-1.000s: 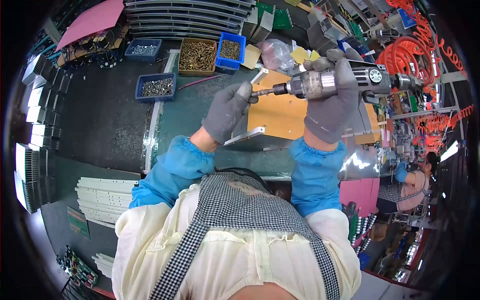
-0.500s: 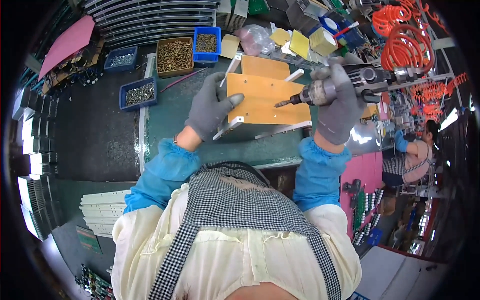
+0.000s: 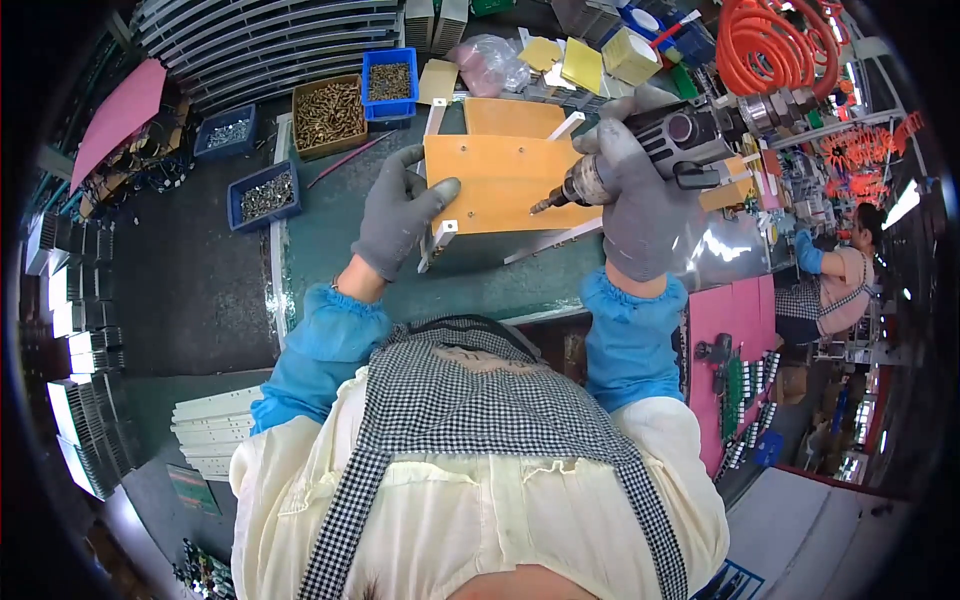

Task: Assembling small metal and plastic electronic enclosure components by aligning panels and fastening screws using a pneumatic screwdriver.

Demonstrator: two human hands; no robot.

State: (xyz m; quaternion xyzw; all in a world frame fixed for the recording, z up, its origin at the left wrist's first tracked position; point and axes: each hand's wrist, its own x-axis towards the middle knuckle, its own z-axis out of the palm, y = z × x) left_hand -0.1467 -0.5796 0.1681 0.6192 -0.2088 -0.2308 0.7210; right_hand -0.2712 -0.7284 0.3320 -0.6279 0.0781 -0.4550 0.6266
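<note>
An orange-yellow panel [image 3: 490,180] with several small screws in its face lies on white metal bars [image 3: 437,246] above the green bench. My left hand [image 3: 398,212], in a grey glove, grips the panel's left edge, thumb on top and fingers partly hidden. In my gloved right hand [image 3: 645,205] is a dark pistol-shaped power screwdriver [image 3: 682,135], with fingers wrapped round its body. Its bit points left and down, the tip at a screw on the panel's near side; whether it touches I cannot tell. Behind it lies a second orange-yellow panel [image 3: 515,117].
Beyond the work stand a cardboard box of brass-coloured screws [image 3: 328,118] and a blue bin of small fasteners [image 3: 388,82]. Another blue bin [image 3: 268,196] is left, near a pink stick [image 3: 345,162]. Red coiled hose [image 3: 770,50] hangs upper right; a co-worker [image 3: 845,275] is far right.
The screwdriver's bit has come down and nearer, from over the panel to a near-side screw. The whole view has shifted slightly. My left hand keeps its grip on the panel's edge.
</note>
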